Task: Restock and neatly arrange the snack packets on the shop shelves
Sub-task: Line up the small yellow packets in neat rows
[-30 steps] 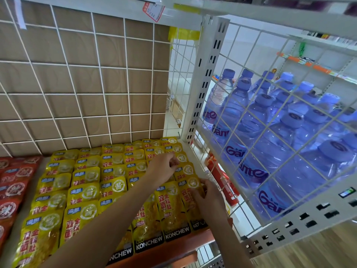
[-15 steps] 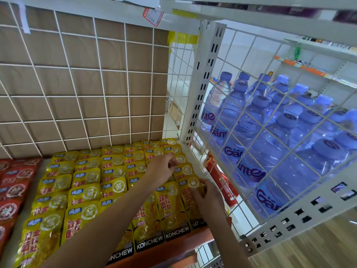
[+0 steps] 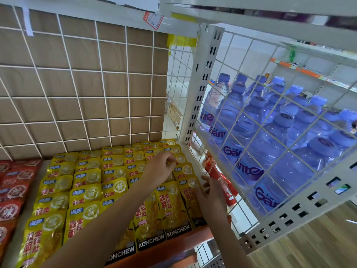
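While the L hand pinches the top of a yellow packet toward the back of the right-hand cols, the R hand rests loose, uncurled fingers on the edge packet, beside the wire side panel. Packets run front-to-back, overlapped. Pinched one lies behind & left of R, so L is nearer.

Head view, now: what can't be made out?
All head view.
1. Left hand and right hand grips: own fingers hide the contact.
2. Some yellow packets: covered by left forearm.
3. Red packets: cut off by left edge.
4. Price tag print: too small.
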The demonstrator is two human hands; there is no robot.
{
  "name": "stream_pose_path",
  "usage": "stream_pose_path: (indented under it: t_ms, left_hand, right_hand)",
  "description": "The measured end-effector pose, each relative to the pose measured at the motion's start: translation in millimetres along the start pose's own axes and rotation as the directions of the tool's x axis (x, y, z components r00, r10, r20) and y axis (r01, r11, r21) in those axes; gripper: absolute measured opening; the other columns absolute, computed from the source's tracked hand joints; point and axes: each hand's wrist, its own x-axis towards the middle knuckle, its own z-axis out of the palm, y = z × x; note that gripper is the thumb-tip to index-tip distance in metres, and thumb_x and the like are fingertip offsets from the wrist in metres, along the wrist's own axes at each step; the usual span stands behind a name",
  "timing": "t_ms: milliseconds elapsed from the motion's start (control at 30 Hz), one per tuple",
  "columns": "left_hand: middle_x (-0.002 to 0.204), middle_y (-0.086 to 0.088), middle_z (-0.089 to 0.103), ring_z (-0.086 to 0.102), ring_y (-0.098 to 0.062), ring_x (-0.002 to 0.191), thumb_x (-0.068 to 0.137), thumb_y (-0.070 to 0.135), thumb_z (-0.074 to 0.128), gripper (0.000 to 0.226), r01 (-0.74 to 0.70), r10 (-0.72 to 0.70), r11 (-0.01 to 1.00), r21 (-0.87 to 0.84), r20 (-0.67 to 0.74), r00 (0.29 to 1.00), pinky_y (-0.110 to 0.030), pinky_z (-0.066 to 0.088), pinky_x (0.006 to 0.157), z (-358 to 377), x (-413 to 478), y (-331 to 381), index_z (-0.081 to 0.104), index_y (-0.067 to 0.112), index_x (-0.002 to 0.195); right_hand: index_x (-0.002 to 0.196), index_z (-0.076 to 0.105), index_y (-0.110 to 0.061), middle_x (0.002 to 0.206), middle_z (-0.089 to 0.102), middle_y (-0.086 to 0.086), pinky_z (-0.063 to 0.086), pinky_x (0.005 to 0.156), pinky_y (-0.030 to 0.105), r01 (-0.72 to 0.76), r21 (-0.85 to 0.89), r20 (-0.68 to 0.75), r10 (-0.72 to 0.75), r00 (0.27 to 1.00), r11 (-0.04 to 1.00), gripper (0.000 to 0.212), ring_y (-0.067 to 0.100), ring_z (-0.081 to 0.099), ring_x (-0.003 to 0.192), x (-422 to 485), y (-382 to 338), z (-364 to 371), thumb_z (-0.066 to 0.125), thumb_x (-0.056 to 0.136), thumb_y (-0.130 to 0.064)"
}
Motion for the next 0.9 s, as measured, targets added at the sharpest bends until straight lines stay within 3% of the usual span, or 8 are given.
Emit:
stream_pose_path:
  t_ms: [100, 200, 333, 467, 533, 600, 633, 900]
  left_hand:
    - [0.103, 0.004, 0.06, 0.057, -0.013, 0.1, 0.089, 0.017, 0.059, 0.015, -0.05, 0.051, 0.998, 0.046, -0.014, 0.999, -0.024, 0.043, 0.08, -11, -12, -7, 0.064, 0.017, 0.102]
    - [0.12, 0.003, 0.056, 0.049, -0.018, 0.117, 0.092, 0.026, 0.054, 0.026, -0.053, 0.044, 0.978, 0.203, 0.047, 0.998, -0.036, 0.036, 0.098, -24, -35, -7, 0.058, 0.021, 0.117]
    - [0.152, 0.007, 0.021, 0.015, -0.015, 0.141, 0.093, 0.053, 0.027, 0.055, -0.12, -0.005, 0.875, 0.469, 0.257, 0.966, -0.034, 0.006, 0.114, -30, -77, -1, 0.027, 0.029, 0.143]
    - [0.153, 0.008, -0.009, -0.011, -0.02, 0.143, 0.074, 0.068, 0.003, 0.081, -0.233, 0.062, 0.832, 0.503, 0.333, 0.941, -0.041, -0.015, 0.111, -20, -107, -7, 0.01, 0.033, 0.148]
    - [0.155, 0.001, 0.005, 0.003, -0.023, 0.143, 0.079, 0.065, 0.012, 0.075, -0.276, 0.095, 0.771, 0.574, 0.325, 0.941, -0.046, -0.006, 0.116, -16, -115, -9, 0.016, 0.032, 0.147]
    - [0.146, -0.004, 0.039, 0.034, -0.025, 0.135, 0.083, 0.06, 0.026, 0.065, -0.281, 0.105, 0.735, 0.618, 0.305, 0.947, -0.047, 0.015, 0.107, -12, -120, -8, 0.034, 0.028, 0.139]
    - [0.141, -0.003, 0.047, 0.041, -0.024, 0.131, 0.084, 0.058, 0.03, 0.061, -0.278, 0.106, 0.734, 0.619, 0.3, 0.948, -0.046, 0.018, 0.103, -11, -121, -7, 0.038, 0.027, 0.136]
    - [0.142, 0.0, 0.045, 0.041, -0.022, 0.132, 0.088, 0.058, 0.03, 0.057, -0.275, 0.143, 0.731, 0.625, 0.253, 0.957, -0.049, 0.024, 0.112, -8, -125, -11, 0.038, 0.03, 0.137]
  right_hand:
    - [0.126, 0.049, -0.024, 0.118, 0.052, -0.004, 0.046, 0.091, 0.036, 0.005, 0.047, 0.007, -0.005, 1.0, 0.999, 0.04, 0.014, 0.053, 0.107, -1, 1, -3, 0.059, 0.088, -0.032]
    - [0.132, 0.045, -0.025, 0.128, 0.049, -0.007, 0.043, 0.097, 0.034, 0.022, 0.052, 0.076, -0.025, 0.997, 0.998, 0.049, 0.01, 0.049, 0.117, -3, 3, -3, 0.06, 0.087, -0.036]
    - [0.138, 0.036, -0.024, 0.131, 0.043, -0.011, 0.037, 0.1, 0.025, 0.103, 0.038, 0.155, -0.108, 0.982, 0.994, 0.065, 0.004, 0.043, 0.119, -8, -2, -1, 0.068, 0.081, -0.033]
    - [0.139, 0.033, -0.023, 0.129, 0.042, -0.01, 0.036, 0.102, 0.027, 0.182, -0.032, 0.172, -0.174, 0.97, 0.983, 0.075, 0.005, 0.04, 0.119, -11, -6, -1, 0.073, 0.076, -0.035]
    - [0.136, 0.036, -0.023, 0.128, 0.045, -0.006, 0.036, 0.095, 0.022, 0.201, -0.057, 0.168, -0.189, 0.967, 0.978, 0.071, 0.004, 0.042, 0.112, -12, -6, 0, 0.073, 0.076, -0.034]
    - [0.134, 0.039, -0.022, 0.127, 0.047, -0.004, 0.036, 0.093, 0.021, 0.21, -0.067, 0.163, -0.197, 0.967, 0.975, 0.069, 0.004, 0.043, 0.11, -12, -6, 1, 0.074, 0.075, -0.034]
    - [0.134, 0.039, -0.022, 0.127, 0.048, -0.004, 0.038, 0.094, 0.023, 0.214, -0.071, 0.158, -0.201, 0.967, 0.974, 0.07, 0.006, 0.044, 0.111, -11, -5, 1, 0.074, 0.075, -0.034]
    - [0.13, 0.041, -0.027, 0.125, 0.05, -0.008, 0.045, 0.096, 0.035, 0.28, -0.08, 0.113, -0.271, 0.956, 0.957, 0.059, 0.007, 0.049, 0.111, -9, 1, 5, 0.065, 0.079, -0.046]
